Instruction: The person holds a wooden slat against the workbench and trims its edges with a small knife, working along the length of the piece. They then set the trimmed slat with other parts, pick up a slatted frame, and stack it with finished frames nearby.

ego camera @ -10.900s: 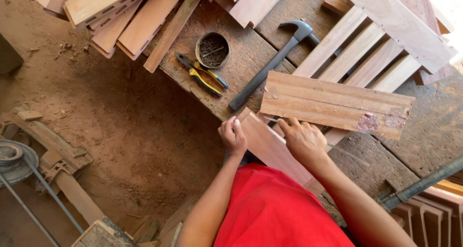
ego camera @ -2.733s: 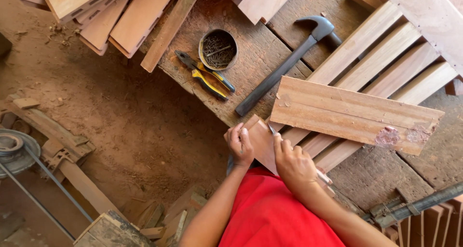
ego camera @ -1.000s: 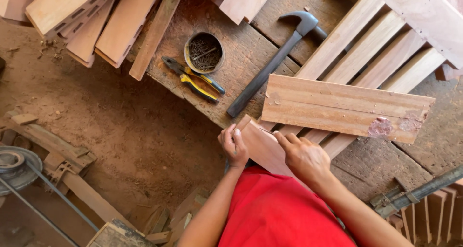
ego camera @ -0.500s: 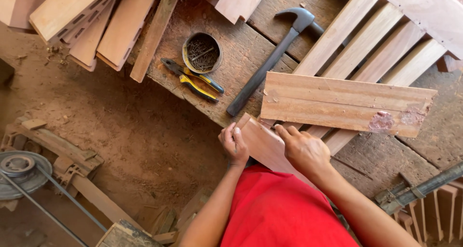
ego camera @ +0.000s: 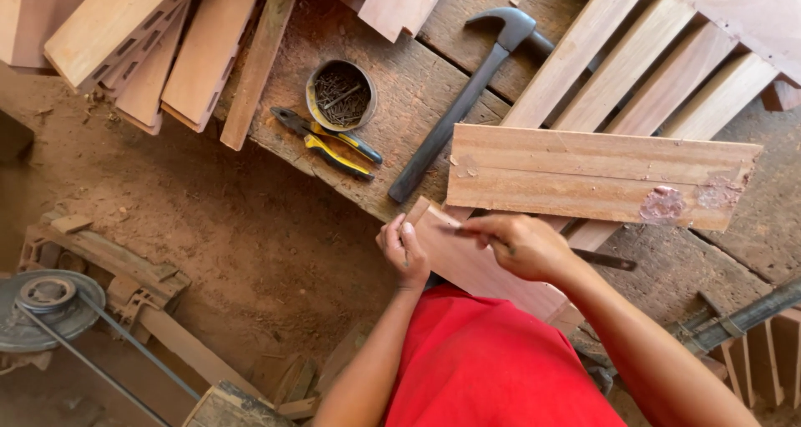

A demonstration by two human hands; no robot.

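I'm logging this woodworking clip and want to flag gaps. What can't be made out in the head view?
- Thin dark tool in the right hand: its working end is hidden by the fingers; only a tail shows.
- Small board: near end hidden under the red shirt.
- Left hand: fingertips curl over the board edge, so the grip underneath is unseen.
- Hammer: head partly behind a slat.

1. The one view comes from the person's head and looks almost straight down.
2. It sits close above the wooden workbench (ego camera: 400,68), with the red shirt (ego camera: 492,369) at the bottom edge.
3. The dirt floor (ego camera: 209,227) fills the left side.
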